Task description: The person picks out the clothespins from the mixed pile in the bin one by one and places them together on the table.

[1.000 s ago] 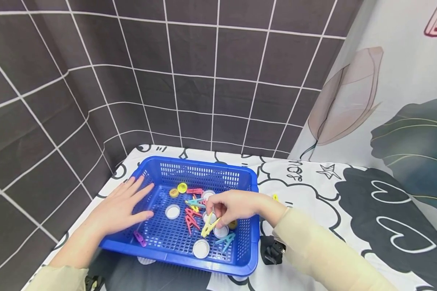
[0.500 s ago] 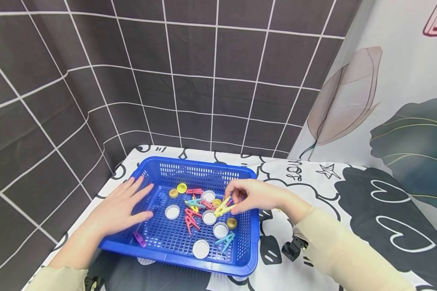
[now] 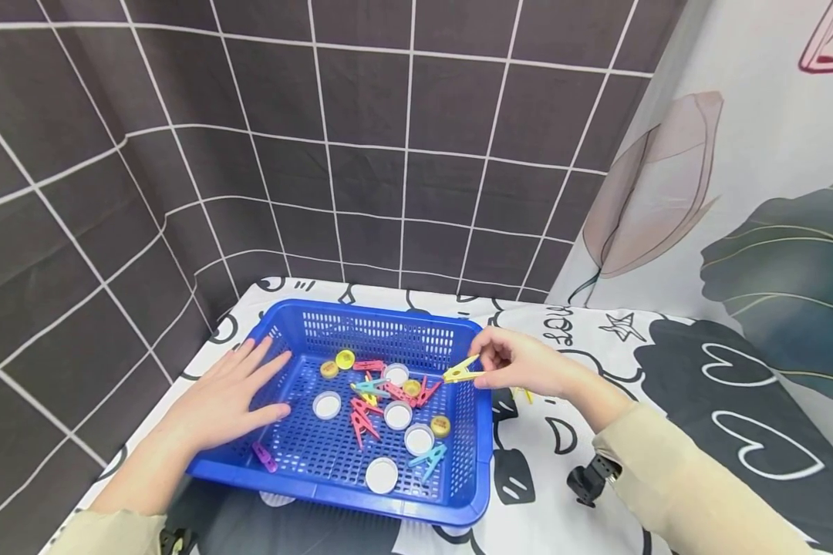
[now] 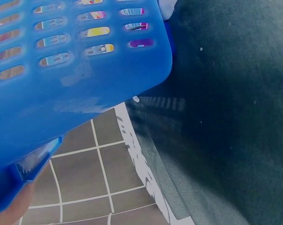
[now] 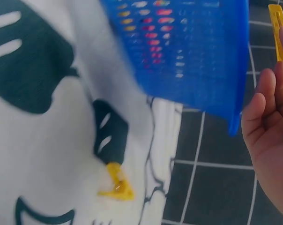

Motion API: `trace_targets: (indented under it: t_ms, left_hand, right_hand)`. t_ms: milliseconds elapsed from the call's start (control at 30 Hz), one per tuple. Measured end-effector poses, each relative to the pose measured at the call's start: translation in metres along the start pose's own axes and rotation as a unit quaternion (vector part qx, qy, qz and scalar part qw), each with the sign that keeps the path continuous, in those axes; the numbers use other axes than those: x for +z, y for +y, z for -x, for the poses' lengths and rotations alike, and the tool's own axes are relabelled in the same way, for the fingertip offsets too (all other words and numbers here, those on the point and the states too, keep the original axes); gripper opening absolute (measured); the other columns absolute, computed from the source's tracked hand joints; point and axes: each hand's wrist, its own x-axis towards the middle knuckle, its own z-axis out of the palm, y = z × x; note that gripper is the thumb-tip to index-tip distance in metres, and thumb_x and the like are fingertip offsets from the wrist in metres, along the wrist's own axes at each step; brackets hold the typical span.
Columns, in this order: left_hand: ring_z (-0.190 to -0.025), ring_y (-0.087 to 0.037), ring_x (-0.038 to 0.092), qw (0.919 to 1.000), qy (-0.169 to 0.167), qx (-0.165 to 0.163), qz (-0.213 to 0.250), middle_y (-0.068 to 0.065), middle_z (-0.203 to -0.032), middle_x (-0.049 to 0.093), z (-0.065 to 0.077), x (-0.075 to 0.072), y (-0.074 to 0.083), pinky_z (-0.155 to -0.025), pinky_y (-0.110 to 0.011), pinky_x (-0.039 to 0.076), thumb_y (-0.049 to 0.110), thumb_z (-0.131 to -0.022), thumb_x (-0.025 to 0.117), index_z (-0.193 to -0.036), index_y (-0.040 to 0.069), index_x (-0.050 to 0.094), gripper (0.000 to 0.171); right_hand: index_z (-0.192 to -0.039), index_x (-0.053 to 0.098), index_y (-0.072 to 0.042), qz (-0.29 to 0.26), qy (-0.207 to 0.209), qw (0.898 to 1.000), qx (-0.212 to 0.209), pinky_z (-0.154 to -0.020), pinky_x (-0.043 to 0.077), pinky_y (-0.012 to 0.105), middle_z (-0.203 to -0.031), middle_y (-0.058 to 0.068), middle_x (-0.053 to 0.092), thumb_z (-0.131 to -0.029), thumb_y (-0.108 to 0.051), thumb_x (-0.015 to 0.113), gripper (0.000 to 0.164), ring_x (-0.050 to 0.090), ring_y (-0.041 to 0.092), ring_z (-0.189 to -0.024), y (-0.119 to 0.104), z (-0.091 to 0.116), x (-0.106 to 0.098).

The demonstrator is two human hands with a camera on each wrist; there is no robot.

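My right hand (image 3: 524, 362) pinches a yellow clothespin (image 3: 462, 371) between thumb and fingertips, over the right rim of a blue plastic basket (image 3: 482, 462). The same yellow clothespin (image 5: 276, 28) shows at the top right of the right wrist view. My left hand (image 3: 222, 401) rests over the basket's left rim, fingers straight and spread. Inside the basket lie red clothespins (image 3: 362, 422), teal clothespins (image 3: 428, 461), a purple clothespin (image 3: 264, 456), white round lids (image 3: 327, 405) and small yellow caps (image 3: 345, 359). Another yellow clothespin (image 5: 119, 187) lies on the cloth outside, right of the basket.
A white cloth (image 3: 576, 370) with black drawings covers the table around the basket. Dark curtain with a white grid (image 3: 361, 185) hangs behind and to the left. A dark grey surface (image 3: 284, 532) lies at the near side.
My right hand has lifted the yellow clothespin from among the things in the basket and moved it rightward to the right rim. The left hand has stayed in place.
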Motion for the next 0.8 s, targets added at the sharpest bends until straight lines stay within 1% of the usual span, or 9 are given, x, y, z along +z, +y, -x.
trace_targets:
  t_ms: [233,367,467,533,800]
  left_hand:
    - [-0.137,-0.045,0.016,1.0,0.001,0.0,0.006,-0.025,-0.149,0.024,0.001,-0.001,0.001,-0.108,-0.056,0.016,0.053,-0.086,0.058,-0.143,0.008,0.04,0.075]
    - [-0.137,-0.045,0.017,1.0,0.003,0.002,0.005,-0.025,-0.149,0.025,0.002,-0.001,0.001,-0.108,-0.056,0.017,0.053,-0.086,0.058,-0.142,0.008,0.04,0.075]
    - [-0.137,-0.045,0.018,1.0,0.003,0.002,0.005,-0.025,-0.149,0.025,0.002,-0.001,0.0,-0.108,-0.056,0.017,0.055,-0.086,0.057,-0.142,0.008,0.041,0.075]
    - [-0.137,-0.045,0.017,1.0,0.003,0.002,0.005,-0.025,-0.149,0.025,0.001,-0.002,0.0,-0.108,-0.056,0.017,0.055,-0.086,0.056,-0.142,0.008,0.04,0.075]
    - [-0.137,-0.045,0.016,1.0,0.002,0.001,0.009,-0.025,-0.149,0.024,0.0,-0.003,0.0,-0.108,-0.056,0.016,0.054,-0.086,0.057,-0.143,0.007,0.04,0.075]
  right_hand:
    - [-0.104,0.055,-0.008,-0.005,0.038,0.999,0.027,-0.054,0.042,0.023,-0.076,0.007,0.05,-0.082,-0.013,0.073,0.028,0.049,0.016,-0.065,0.016,0.016,-0.006]
    - [-0.103,0.054,-0.006,-0.008,0.063,0.997,0.033,-0.054,0.043,0.023,-0.074,0.006,0.051,-0.081,-0.011,0.073,0.029,0.049,0.015,-0.064,0.026,0.024,-0.011]
    - [-0.102,0.054,-0.004,-0.006,0.089,0.995,0.045,-0.055,0.042,0.024,-0.074,0.005,0.051,-0.079,-0.01,0.074,0.031,0.049,0.014,-0.064,0.035,0.032,-0.015]
    - [-0.102,0.053,-0.003,-0.008,0.104,0.993,0.061,-0.055,0.042,0.024,-0.075,0.005,0.052,-0.079,-0.011,0.075,0.033,0.049,0.013,-0.064,0.041,0.037,-0.017]
    - [-0.105,0.049,0.002,-0.027,0.145,0.983,0.113,-0.06,0.043,0.024,-0.078,0.007,0.053,-0.08,-0.012,0.074,0.038,0.05,0.015,-0.069,0.06,0.054,-0.022]
